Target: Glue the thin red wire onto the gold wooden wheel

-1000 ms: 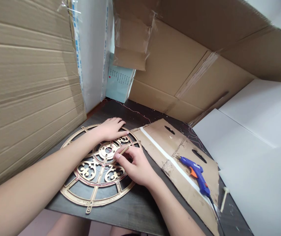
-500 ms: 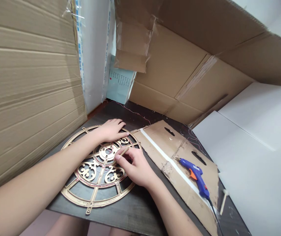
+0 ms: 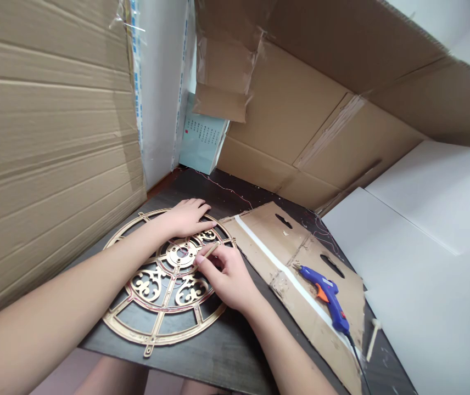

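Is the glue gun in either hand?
No, the glue gun lies on the cardboard, apart from both hands; the right hand holds a thin stick.

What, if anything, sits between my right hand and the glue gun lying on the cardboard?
Nothing visible blocks it. Between the right hand, which pinches a small stick, and the glue gun lies only the flat cardboard sheet with its white tape strip.

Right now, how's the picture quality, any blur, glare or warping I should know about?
Head view: light is soft and even, with only faint shadows under the right hand and left hand; the gold round frame and blue glue gun look sharp; the white boards are bright, nearly washed out; the wide lens bends the cardboard walls at the edges.
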`<action>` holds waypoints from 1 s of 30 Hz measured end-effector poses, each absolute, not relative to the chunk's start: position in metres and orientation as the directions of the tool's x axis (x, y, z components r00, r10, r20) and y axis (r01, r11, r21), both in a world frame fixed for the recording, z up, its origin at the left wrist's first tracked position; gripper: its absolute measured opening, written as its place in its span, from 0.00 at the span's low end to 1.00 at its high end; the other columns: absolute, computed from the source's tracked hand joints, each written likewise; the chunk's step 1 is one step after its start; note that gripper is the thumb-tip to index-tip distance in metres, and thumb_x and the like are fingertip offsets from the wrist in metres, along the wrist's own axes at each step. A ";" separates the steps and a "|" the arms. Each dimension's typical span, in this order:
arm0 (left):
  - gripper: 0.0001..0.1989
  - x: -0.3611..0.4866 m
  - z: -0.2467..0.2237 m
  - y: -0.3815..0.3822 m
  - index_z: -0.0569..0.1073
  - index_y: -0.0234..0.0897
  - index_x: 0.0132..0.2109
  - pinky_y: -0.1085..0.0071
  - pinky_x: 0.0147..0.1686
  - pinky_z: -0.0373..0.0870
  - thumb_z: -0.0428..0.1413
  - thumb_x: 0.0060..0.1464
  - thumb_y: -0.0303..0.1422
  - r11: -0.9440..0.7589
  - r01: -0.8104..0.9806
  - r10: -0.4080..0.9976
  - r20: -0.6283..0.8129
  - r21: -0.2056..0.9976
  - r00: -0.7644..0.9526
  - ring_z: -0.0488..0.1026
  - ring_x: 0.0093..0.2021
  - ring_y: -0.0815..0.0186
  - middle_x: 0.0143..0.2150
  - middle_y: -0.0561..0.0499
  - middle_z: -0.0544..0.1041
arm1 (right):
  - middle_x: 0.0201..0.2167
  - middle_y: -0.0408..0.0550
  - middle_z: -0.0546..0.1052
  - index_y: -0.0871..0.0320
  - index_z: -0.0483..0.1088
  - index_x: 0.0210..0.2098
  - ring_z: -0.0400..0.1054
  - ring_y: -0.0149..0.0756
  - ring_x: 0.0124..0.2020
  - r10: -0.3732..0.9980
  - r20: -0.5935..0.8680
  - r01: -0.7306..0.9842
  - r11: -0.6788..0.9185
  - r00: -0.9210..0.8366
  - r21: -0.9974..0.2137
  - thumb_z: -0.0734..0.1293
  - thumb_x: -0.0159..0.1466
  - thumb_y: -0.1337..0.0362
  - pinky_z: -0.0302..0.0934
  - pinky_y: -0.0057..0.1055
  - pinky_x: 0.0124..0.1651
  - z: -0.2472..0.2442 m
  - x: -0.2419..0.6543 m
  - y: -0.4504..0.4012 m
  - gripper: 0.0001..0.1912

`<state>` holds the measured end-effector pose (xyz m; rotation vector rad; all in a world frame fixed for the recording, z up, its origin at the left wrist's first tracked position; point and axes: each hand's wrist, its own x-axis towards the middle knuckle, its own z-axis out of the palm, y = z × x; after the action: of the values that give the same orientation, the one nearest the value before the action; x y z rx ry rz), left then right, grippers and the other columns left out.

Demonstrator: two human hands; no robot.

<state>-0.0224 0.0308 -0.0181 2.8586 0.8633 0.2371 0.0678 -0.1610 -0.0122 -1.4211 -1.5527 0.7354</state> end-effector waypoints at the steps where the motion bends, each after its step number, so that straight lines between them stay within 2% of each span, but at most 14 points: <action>1: 0.38 -0.023 -0.018 0.031 0.64 0.31 0.67 0.53 0.66 0.55 0.43 0.61 0.55 -0.824 0.535 0.558 0.106 0.186 0.823 0.58 0.68 0.47 0.69 0.35 0.62 | 0.30 0.43 0.75 0.60 0.72 0.33 0.63 0.27 0.28 0.975 0.219 0.454 0.177 0.039 -0.873 0.64 0.66 0.65 0.56 0.24 0.32 -0.012 0.068 -0.161 0.08; 11: 0.39 -0.022 -0.019 0.030 0.64 0.32 0.67 0.53 0.66 0.55 0.42 0.61 0.56 -0.823 0.531 0.558 0.117 0.200 0.821 0.59 0.68 0.47 0.69 0.36 0.63 | 0.29 0.43 0.75 0.59 0.72 0.32 0.66 0.28 0.30 0.972 0.233 0.535 0.187 0.019 -0.824 0.64 0.66 0.66 0.58 0.24 0.35 -0.009 0.068 -0.162 0.08; 21: 0.39 -0.022 -0.020 0.031 0.64 0.32 0.67 0.52 0.65 0.56 0.43 0.60 0.56 -0.823 0.531 0.559 0.123 0.205 0.820 0.59 0.68 0.47 0.69 0.35 0.63 | 0.29 0.43 0.75 0.59 0.71 0.32 0.67 0.30 0.33 0.975 0.223 0.528 0.181 0.015 -0.830 0.63 0.66 0.66 0.59 0.25 0.39 -0.008 0.068 -0.161 0.08; 30: 0.39 -0.023 -0.020 0.031 0.65 0.31 0.66 0.51 0.65 0.56 0.43 0.60 0.57 -0.824 0.522 0.556 0.138 0.221 0.820 0.59 0.67 0.45 0.68 0.35 0.63 | 0.28 0.42 0.72 0.60 0.70 0.31 0.62 0.28 0.28 0.976 0.213 0.406 0.177 0.046 -0.897 0.63 0.67 0.65 0.55 0.25 0.32 -0.010 0.067 -0.162 0.09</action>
<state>-0.0228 0.0306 -0.0203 2.8299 0.8449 0.2929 0.0672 -0.1620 -0.0097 -1.3821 -1.5192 0.7694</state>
